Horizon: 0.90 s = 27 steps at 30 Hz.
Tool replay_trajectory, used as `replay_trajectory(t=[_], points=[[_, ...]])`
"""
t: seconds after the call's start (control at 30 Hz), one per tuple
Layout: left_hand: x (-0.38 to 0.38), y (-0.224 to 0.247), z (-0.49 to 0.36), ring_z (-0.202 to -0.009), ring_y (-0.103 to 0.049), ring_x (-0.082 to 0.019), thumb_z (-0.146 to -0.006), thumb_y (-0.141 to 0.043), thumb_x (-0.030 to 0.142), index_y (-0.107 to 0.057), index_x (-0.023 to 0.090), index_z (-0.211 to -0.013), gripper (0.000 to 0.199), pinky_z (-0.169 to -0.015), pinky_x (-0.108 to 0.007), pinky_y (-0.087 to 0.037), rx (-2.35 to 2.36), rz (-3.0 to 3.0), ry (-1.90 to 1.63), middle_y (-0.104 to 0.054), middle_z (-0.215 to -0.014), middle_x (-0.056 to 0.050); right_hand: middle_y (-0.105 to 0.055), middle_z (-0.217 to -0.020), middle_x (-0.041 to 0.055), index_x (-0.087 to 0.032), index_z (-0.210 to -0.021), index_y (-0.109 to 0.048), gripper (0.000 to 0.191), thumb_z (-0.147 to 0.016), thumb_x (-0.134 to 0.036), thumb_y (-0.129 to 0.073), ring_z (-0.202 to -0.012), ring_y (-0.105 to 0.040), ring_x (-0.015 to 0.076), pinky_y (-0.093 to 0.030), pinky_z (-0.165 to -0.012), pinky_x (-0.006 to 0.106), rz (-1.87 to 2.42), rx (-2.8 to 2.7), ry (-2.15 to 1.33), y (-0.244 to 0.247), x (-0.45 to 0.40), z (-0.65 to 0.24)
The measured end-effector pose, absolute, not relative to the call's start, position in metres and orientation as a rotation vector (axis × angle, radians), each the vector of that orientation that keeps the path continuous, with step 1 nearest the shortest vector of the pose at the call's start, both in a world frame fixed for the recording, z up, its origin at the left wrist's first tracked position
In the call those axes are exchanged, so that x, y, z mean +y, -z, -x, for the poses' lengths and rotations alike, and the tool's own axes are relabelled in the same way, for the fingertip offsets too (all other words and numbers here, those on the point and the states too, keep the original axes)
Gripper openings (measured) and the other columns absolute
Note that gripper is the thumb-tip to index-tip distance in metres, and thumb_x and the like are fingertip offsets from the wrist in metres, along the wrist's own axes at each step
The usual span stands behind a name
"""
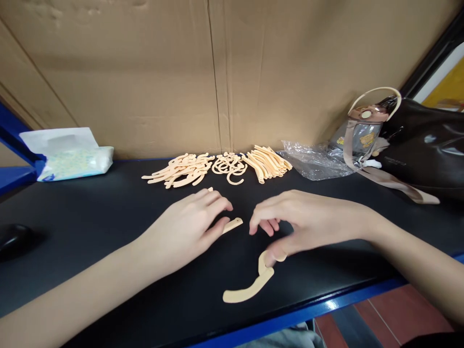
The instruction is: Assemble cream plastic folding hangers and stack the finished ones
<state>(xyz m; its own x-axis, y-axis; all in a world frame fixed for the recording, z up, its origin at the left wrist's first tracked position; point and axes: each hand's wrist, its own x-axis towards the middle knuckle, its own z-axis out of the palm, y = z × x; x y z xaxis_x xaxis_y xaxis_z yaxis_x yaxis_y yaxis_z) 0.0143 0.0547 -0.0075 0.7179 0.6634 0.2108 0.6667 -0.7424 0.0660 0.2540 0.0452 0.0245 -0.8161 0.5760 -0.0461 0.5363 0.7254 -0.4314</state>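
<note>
My left hand (pixel 197 217) is curled low over the black table, its thumb against a cream plastic strip (pixel 234 224) with a small hole at its end. The rest of that strip is hidden under the hand. A cream tip (pixel 210 189) shows beyond the knuckles; whether it belongs to the same piece I cannot tell. My right hand (pixel 293 220) has its thumb and fingers apart, the blurred thumb over a cream hook piece (pixel 262 262). A curved cream arm piece (pixel 250 288), like part of a folding hanger, meets the hook near the table's front edge.
At the back lie piles of curved arms (pixel 183 170), hooks (pixel 229 165) and straight strips (pixel 268 163). A clear plastic bag (pixel 317 162), a strapped bottle (pixel 364 133) and a dark bag (pixel 424 145) stand right. Wipes (pixel 76 162) and a black mouse (pixel 14 239) are left.
</note>
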Motion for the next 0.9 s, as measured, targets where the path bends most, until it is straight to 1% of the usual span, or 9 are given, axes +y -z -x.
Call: replay_trajectory(t=[0.07,0.2,0.3,0.4,0.47,0.57,0.67,0.8,0.9], points=[[0.049,0.006,-0.026,-0.09,-0.058,-0.024,-0.097,-0.039,0.033,-0.061,0.018,-0.097,0.027,-0.08,-0.041,-0.047,-1.099,2.862,0.232,-0.062,-0.091,-0.005,-0.061,-0.08,-0.0051,-0.023,-0.105,-0.067,0.039,-0.074,-0.045,-0.074,-0.07,-0.057,0.009,-0.038,-0.06,0.021,0.886,-2.893,-0.78,-0.025,0.042,-0.254],[0.045,0.012,-0.033,-0.089,-0.058,-0.025,-0.096,-0.041,0.034,-0.063,0.017,-0.094,0.028,-0.086,-0.045,-0.045,-1.118,2.817,0.141,-0.061,-0.091,-0.005,-0.059,-0.074,-0.0062,-0.024,-0.098,-0.07,0.014,-0.085,-0.024,-0.065,-0.067,-0.055,0.0072,-0.036,-0.06,0.021,0.882,-3.002,-0.691,-0.022,0.04,-0.254],[0.045,0.017,-0.028,-0.088,-0.058,-0.024,-0.095,-0.045,0.039,-0.062,0.018,-0.095,0.027,-0.08,-0.042,-0.046,-1.161,2.833,0.174,-0.06,-0.091,-0.004,-0.061,-0.084,-0.0042,-0.024,-0.093,-0.071,0.021,-0.088,-0.01,-0.055,-0.074,-0.056,0.0073,-0.037,-0.065,0.02,0.879,-2.981,-0.588,-0.019,0.043,-0.257],[0.045,0.019,-0.023,-0.086,-0.058,-0.022,-0.094,-0.049,0.036,-0.061,0.019,-0.094,0.021,-0.078,-0.038,-0.045,-1.172,2.888,0.225,-0.06,-0.091,-0.002,-0.06,-0.097,-0.0026,-0.022,-0.082,-0.069,0.025,-0.084,-0.003,-0.053,-0.081,-0.056,0.0087,-0.038,-0.069,0.021,0.91,-2.921,-0.489,-0.016,0.05,-0.26],[0.043,0.019,-0.023,-0.085,-0.058,-0.02,-0.094,-0.049,0.033,-0.06,0.021,-0.094,0.016,-0.075,-0.036,-0.044,-1.186,2.923,0.248,-0.06,-0.09,0.0,-0.059,-0.097,-0.0019,-0.02,-0.075,-0.066,0.025,-0.082,-0.001,-0.051,-0.081,-0.056,0.0099,-0.038,-0.068,0.022,0.98,-2.901,-0.395,-0.013,0.055,-0.262],[0.041,0.021,-0.024,-0.081,-0.058,-0.019,-0.094,-0.048,0.029,-0.059,0.022,-0.094,0.014,-0.071,-0.034,-0.041,-1.157,2.965,0.315,-0.06,-0.09,0.001,-0.06,-0.093,0.0009,-0.018,-0.083,-0.062,0.02,-0.088,-0.007,-0.046,-0.082,-0.057,0.0135,-0.039,-0.07,0.026,1.121,-2.854,-0.148,-0.011,0.06,-0.262],[0.04,0.025,-0.025,-0.082,-0.057,-0.018,-0.095,-0.047,0.028,-0.059,0.021,-0.095,0.014,-0.07,-0.033,-0.04,-1.101,2.999,0.37,-0.06,-0.093,0.001,-0.064,-0.093,0.0032,-0.017,-0.095,-0.061,0.014,-0.093,-0.024,-0.049,-0.083,-0.059,0.017,-0.04,-0.07,0.028,1.261,-2.795,-0.009,-0.011,0.06,-0.26],[0.041,0.026,-0.024,-0.083,-0.057,-0.018,-0.095,-0.045,0.028,-0.06,0.022,-0.096,0.016,-0.071,-0.033,-0.039,-1.087,3.021,0.377,-0.06,-0.094,0.0,-0.067,-0.084,0.0048,-0.016,-0.086,-0.063,0.037,-0.087,-0.052,-0.056,-0.075,-0.062,0.0203,-0.038,-0.064,0.029,1.418,-2.792,0.104,-0.01,0.057,-0.26],[0.042,0.026,-0.024,-0.081,-0.056,-0.018,-0.096,-0.044,0.029,-0.06,0.021,-0.097,0.017,-0.07,-0.033,-0.039,-1.087,3.028,0.381,-0.059,-0.092,-0.001,-0.067,-0.081,0.0055,-0.015,-0.084,-0.065,0.046,-0.082,-0.061,-0.059,-0.074,-0.063,0.0222,-0.038,-0.063,0.031,1.381,-2.82,0.183,-0.007,0.054,-0.259]])
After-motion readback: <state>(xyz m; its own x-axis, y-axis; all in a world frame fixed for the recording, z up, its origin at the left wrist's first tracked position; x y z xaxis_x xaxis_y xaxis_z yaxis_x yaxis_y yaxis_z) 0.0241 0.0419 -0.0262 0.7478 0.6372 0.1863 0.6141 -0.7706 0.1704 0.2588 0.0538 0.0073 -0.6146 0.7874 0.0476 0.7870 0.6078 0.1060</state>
